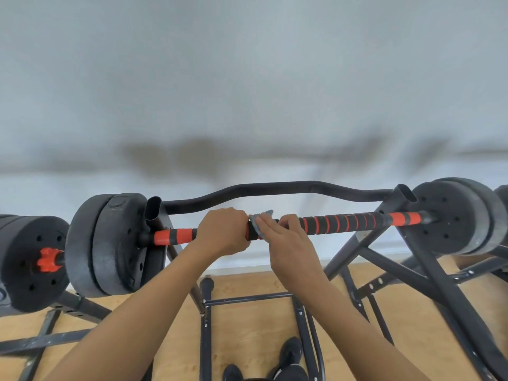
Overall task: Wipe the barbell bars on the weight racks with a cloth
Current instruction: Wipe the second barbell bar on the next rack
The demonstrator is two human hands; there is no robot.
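Note:
A barbell bar (343,222) with orange and black stripes lies across a black weight rack (275,189), with black plates at both ends. My left hand (224,233) grips the bar left of its middle, fingers curled round it. Right beside it, my right hand (288,243) holds a small blue-grey cloth (261,220) wrapped against the bar, thumb and fingers around it. The bar's middle is hidden under both hands.
The left plates (110,243) and right plates (456,215) sit outside the rack's uprights. Another loaded bar with an orange collar (48,259) is at far left. Rack legs and crossbars (247,298) stand on the wooden floor; my dark shoes (288,353) are below. A pale wall is behind.

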